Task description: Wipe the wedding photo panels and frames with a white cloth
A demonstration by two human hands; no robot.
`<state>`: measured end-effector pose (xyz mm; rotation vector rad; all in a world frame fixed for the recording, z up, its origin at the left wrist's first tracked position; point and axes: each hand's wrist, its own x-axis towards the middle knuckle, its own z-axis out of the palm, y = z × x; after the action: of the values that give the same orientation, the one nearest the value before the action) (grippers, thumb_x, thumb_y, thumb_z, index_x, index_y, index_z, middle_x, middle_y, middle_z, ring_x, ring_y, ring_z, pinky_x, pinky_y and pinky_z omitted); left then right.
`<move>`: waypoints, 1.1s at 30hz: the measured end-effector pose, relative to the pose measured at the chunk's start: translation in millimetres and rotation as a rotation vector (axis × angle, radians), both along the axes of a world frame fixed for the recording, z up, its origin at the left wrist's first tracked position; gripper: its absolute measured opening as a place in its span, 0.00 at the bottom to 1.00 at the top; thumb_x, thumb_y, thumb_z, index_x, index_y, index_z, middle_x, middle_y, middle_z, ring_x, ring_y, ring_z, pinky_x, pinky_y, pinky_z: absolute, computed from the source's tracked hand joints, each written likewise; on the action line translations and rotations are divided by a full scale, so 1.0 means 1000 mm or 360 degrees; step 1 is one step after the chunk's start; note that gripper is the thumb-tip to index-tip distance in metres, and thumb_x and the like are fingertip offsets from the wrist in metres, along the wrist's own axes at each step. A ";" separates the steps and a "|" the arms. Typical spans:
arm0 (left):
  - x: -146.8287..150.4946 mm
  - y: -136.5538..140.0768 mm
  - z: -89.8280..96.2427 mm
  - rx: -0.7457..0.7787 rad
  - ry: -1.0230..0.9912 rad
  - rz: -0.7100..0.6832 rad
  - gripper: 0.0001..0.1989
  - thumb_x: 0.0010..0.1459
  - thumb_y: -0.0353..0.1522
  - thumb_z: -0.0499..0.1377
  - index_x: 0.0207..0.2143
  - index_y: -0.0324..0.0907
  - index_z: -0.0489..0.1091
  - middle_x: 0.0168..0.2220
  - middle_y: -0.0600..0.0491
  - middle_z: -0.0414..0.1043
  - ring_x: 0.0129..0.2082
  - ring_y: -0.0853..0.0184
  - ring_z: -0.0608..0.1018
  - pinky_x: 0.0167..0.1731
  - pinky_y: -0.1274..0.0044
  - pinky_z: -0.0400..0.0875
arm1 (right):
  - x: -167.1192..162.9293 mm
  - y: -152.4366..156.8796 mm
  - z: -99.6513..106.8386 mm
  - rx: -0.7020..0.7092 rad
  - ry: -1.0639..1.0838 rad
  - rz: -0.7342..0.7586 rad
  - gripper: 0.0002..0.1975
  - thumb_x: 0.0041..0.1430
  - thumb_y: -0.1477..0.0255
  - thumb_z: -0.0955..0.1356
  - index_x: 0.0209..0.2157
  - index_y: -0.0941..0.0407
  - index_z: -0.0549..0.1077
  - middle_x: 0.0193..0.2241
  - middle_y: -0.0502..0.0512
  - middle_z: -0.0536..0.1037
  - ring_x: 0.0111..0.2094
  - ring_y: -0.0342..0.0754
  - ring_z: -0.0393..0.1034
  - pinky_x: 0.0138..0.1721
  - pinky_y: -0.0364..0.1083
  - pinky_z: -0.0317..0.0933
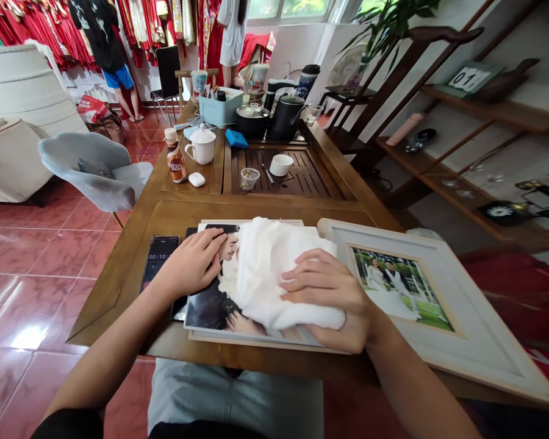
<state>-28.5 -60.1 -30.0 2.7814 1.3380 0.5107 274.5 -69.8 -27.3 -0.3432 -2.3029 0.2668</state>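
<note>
A large photo print [205, 312] of a couple lies flat on the wooden table [114, 299] in front of me, on top of a pale board or frame. My left hand [196, 259] rests on the print's left side, its fingers stretched out and holding nothing. A bunched white cloth [260, 274] covers much of the print's middle and right. Curled over the right part of this cloth, my right hand [336, 299] grips it against the print. To the right, a white picture frame [476, 332] with a small outdoor wedding photo [400, 286] overhangs the table edge.
A phone [161, 259] showing a timer lies left of the print. Farther back are a coffee bottle [176, 157], a lidded white mug [202, 146], a slatted tea tray [311, 183] and a black kettle [286, 117]. Two people stand near hanging red garments.
</note>
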 end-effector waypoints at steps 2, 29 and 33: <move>0.000 0.000 0.000 0.0005 -0.0002 0.0002 0.23 0.68 0.30 0.49 0.63 0.35 0.65 0.62 0.37 0.68 0.63 0.50 0.71 0.60 0.57 0.70 | 0.001 0.001 0.000 0.0005 -0.0008 0.0001 0.16 0.49 0.72 0.67 0.42 0.52 0.77 0.35 0.51 0.84 0.38 0.53 0.79 0.45 0.56 0.65; 0.001 0.001 0.001 0.0047 0.0014 -0.0006 0.22 0.69 0.29 0.48 0.62 0.34 0.65 0.61 0.37 0.69 0.63 0.52 0.72 0.59 0.59 0.72 | 0.003 0.002 -0.003 0.0048 -0.0012 -0.0126 0.15 0.49 0.72 0.67 0.40 0.52 0.77 0.34 0.51 0.83 0.35 0.52 0.78 0.45 0.57 0.65; 0.000 0.001 0.000 0.0012 0.0003 0.0009 0.22 0.69 0.29 0.48 0.63 0.35 0.65 0.62 0.37 0.68 0.62 0.51 0.72 0.59 0.57 0.71 | 0.006 0.005 -0.001 0.0121 -0.0013 -0.0211 0.14 0.50 0.72 0.68 0.40 0.51 0.77 0.34 0.51 0.83 0.36 0.53 0.78 0.44 0.57 0.65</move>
<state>-28.1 -59.5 -30.2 2.7856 1.3479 0.5144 280.5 -65.1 -28.2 -0.4569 -2.2797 0.1114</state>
